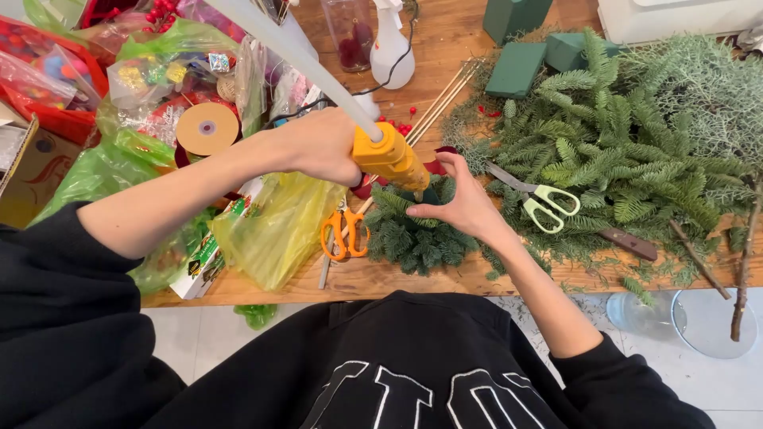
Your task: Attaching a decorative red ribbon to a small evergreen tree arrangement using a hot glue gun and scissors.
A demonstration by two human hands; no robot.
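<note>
Both hands bent inward: left hand (pixel 322 147) gripping glue gun (pixel 389 156), right hand (pixel 461 202) cupping greenery (pixel 413 234).

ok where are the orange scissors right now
In the head view, the orange scissors lie near the table's front edge, between the yellow plastic bag and the small fir arrangement.
</note>
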